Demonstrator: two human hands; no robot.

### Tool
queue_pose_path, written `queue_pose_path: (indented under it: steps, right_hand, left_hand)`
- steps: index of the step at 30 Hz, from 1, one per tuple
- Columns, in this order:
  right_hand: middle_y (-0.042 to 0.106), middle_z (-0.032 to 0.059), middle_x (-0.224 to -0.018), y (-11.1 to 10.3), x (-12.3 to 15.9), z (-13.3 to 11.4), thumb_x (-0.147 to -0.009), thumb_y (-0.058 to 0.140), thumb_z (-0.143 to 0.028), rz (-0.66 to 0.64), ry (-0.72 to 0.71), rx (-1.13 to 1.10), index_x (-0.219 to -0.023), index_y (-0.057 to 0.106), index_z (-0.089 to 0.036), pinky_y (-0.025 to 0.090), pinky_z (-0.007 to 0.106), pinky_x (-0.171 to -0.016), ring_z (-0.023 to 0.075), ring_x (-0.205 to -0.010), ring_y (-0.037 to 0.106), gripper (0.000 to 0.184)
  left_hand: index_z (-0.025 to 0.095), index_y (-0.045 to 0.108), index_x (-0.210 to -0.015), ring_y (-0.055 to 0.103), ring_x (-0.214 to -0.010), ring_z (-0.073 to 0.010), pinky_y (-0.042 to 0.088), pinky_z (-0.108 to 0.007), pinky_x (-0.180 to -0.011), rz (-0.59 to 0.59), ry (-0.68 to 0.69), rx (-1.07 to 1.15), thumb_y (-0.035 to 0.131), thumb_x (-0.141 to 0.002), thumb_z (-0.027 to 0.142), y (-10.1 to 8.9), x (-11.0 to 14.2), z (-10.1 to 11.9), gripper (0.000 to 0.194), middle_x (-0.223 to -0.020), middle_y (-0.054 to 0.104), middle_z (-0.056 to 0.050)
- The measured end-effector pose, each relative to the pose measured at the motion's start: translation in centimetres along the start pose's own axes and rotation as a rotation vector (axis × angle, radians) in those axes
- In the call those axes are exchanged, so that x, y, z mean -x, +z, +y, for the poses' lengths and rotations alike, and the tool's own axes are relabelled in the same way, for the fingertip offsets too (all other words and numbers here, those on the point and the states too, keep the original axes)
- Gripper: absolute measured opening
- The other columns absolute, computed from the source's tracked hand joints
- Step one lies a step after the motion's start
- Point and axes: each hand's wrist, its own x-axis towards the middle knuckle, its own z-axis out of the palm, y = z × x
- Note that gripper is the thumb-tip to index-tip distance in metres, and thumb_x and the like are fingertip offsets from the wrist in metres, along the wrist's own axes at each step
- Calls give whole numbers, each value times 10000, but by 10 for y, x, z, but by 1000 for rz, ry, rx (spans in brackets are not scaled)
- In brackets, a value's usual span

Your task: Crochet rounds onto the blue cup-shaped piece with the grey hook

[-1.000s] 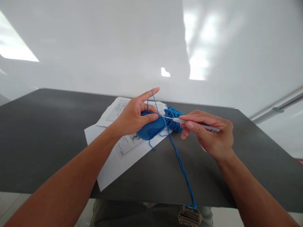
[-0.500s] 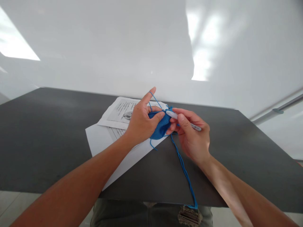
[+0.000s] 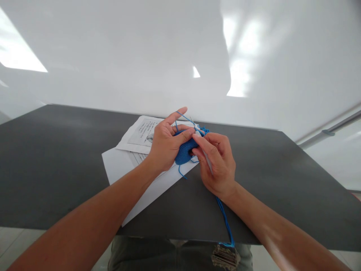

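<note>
My left hand pinches the upper edge of a blue crochet piece between thumb and fingers. Its index finger points up, with a loop of blue yarn running over it down to the work. My right hand is closed round a crochet hook with a pale grey handle, mostly covered by the fingers. The hook's thin tip shows above the edge of the piece, beside the yarn. Both hands meet at that edge, and the stitch between them is partly hidden.
Printed paper sheets lie under my left hand on the dark table. Blue yarn strands run from below my right hand over the table's front edge. A white wall rises behind, and a grey rail stands at right.
My right hand has moved left and turned, so the hook now points up with its tip above the piece. My left index finger has lowered slightly, and the crochet piece has tilted.
</note>
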Motion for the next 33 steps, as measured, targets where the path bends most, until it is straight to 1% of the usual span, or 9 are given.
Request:
queue_pose_path:
  steps: [3, 7, 10, 13, 16, 20, 22, 25, 33]
  right_hand:
    - [619, 113, -1202, -4, -4, 1, -992, 651, -83, 42, -104, 14, -1513, 592, -314, 648, 366, -906, 219, -1093, 686, 573]
    - [667, 111, -1197, -13, -10, 1, -982, 689, -115, 30, -164, -26, -1491, 616, -299, 664, 359, -891, 226, -1074, 709, 546]
    - [694, 107, -1195, -20, -13, 0, -969, 715, -124, 7, -95, -105, -1438, 666, -285, 675, 367, -895, 218, -1016, 729, 497]
    - [714, 95, -1212, -24, -14, 0, -971, 718, -131, -13, 52, -243, -1361, 726, -291, 699, 369, -840, 200, -926, 753, 422]
    - [738, 75, -1186, -27, -15, 4, -965, 735, -152, -33, 218, -376, -1267, 782, -293, 709, 383, -858, 203, -931, 773, 337]
    - [726, 52, -1198, -32, -17, 11, -918, 782, -112, -33, 352, -584, -1201, 818, -316, 718, 400, -878, 186, -901, 783, 350]
    - [733, 47, -1180, -36, -19, 13, -898, 797, -99, -29, 368, -611, -1154, 836, -309, 725, 401, -874, 182, -871, 791, 333]
    - [755, 48, -1123, -41, -22, 15, -873, 820, -94, -22, 355, -577, -1082, 857, -291, 736, 372, -831, 186, -842, 801, 290]
    - [762, 56, -1079, -54, -26, 23, -849, 837, -81, -82, 343, -573, -1067, 862, -276, 748, 359, -799, 197, -903, 792, 294]
  left_hand:
    - [110, 516, -1536, 664, -635, -118, 506, -228, -603, -61, -44, 90, 978, -620, 210, -1, 1, 7, 1030, -698, 707, 58]
    - [108, 506, -1542, 623, -566, -104, 472, -223, -542, -134, -73, 123, 973, -656, 216, -3, 2, 14, 1007, -655, 673, 76]
    - [89, 480, -1556, 612, -549, -94, 464, -211, -534, -153, -75, 128, 960, -673, 181, -4, 1, 16, 1010, -647, 667, 77]
    - [78, 466, -1564, 628, -566, -99, 486, -210, -552, -147, -89, 126, 956, -670, 154, -6, 0, 17, 1022, -672, 693, 60]
    - [80, 477, -1560, 635, -572, -103, 498, -208, -559, -136, -111, 116, 951, -675, 143, -8, -2, 16, 1006, -683, 708, 49]
    - [86, 489, -1557, 654, -591, -112, 525, -217, -588, -137, -140, 79, 943, -683, 133, -12, -3, 15, 986, -694, 713, 41]
    - [95, 495, -1557, 651, -583, -112, 528, -222, -588, -143, -151, 50, 939, -686, 134, -14, -4, 15, 978, -692, 709, 45]
    - [100, 499, -1559, 631, -560, -103, 516, -219, -575, -157, -160, 14, 930, -698, 137, -17, -6, 17, 964, -686, 702, 48]
    - [79, 552, -1511, 608, -553, -84, 497, -199, -557, -205, -181, -69, 909, -707, 113, -21, -9, 18, 881, -705, 702, 36]
